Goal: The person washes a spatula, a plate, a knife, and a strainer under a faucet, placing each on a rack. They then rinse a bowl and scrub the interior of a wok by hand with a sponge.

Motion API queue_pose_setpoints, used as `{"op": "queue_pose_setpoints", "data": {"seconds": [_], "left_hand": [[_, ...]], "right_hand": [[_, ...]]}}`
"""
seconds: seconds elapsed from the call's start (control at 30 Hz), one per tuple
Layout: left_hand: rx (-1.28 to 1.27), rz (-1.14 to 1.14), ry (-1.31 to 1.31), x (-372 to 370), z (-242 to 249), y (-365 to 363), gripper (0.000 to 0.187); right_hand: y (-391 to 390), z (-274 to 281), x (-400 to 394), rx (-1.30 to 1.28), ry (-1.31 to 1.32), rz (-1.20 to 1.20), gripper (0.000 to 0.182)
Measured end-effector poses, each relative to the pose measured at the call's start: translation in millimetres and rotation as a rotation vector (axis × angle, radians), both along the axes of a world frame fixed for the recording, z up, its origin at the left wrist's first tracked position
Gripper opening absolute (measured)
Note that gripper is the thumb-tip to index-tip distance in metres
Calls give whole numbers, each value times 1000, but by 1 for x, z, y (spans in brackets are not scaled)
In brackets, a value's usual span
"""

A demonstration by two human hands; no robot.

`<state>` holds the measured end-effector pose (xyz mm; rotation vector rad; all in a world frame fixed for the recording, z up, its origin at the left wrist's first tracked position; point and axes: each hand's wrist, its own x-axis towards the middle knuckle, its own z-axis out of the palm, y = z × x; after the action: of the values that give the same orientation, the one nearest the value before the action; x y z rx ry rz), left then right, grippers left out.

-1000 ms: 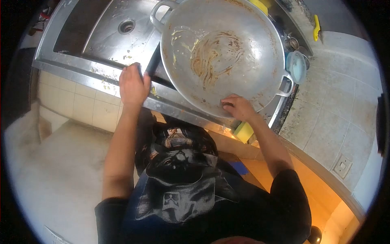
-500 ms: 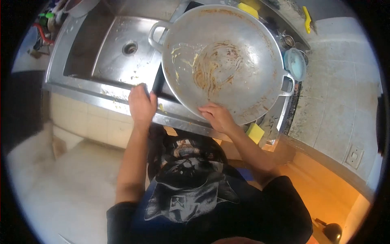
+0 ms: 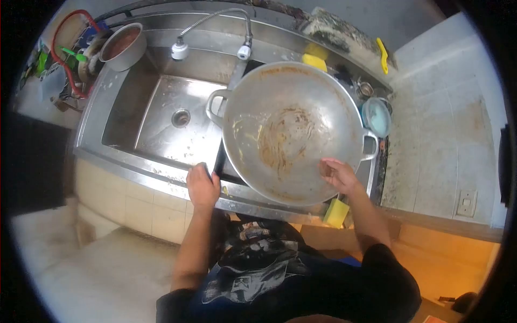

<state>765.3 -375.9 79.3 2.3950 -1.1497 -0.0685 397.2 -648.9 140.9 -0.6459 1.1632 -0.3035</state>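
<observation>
A large silver wok (image 3: 258,172) with two loop handles rests over the right part of the sink. Brown streaks mark its middle, and yellowish bits cling to its left wall. My left hand (image 3: 203,187) is closed over the sink's front rim (image 3: 156,176), just left of the wok. Over the wok's lower right wall is my right hand (image 3: 340,176), its fingers curled. A brownish patch shows at the fingertips; I cannot make out what it is. A yellow sponge (image 3: 336,213) lies below that hand, at the counter's front edge.
The sink basin (image 3: 186,142) lies to the left, under a flexible faucet (image 3: 215,17). A grey pot (image 3: 132,54) stands at its far left corner. Behind the wok is another yellow sponge (image 3: 314,62). A blue tub (image 3: 377,117) sits at the right, and a yellow-handled tool (image 3: 382,55) lies farther back.
My right hand has moved right, from the wok's near rim to over its lower right wall. My left hand stays at the sink rim. The view has tilted up, bringing the faucet in.
</observation>
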Motion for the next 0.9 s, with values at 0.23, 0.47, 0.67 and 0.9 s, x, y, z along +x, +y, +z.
{"op": "queue_pose_setpoints", "data": {"seconds": [0.23, 0.47, 0.67, 0.9], "left_hand": [[2, 4, 34, 1, 6, 1, 40], [25, -30, 23, 1, 5, -4, 39], [100, 12, 60, 1, 7, -3, 38], [83, -40, -13, 5, 2, -8, 38]], "right_hand": [[-93, -1, 124, 27, -420, -305, 36], [-192, 180, 242, -1008, 3, -195, 65], [-155, -105, 145, -1089, 1158, 620, 81], [-100, -206, 160, -1383, 824, 383, 67]]}}
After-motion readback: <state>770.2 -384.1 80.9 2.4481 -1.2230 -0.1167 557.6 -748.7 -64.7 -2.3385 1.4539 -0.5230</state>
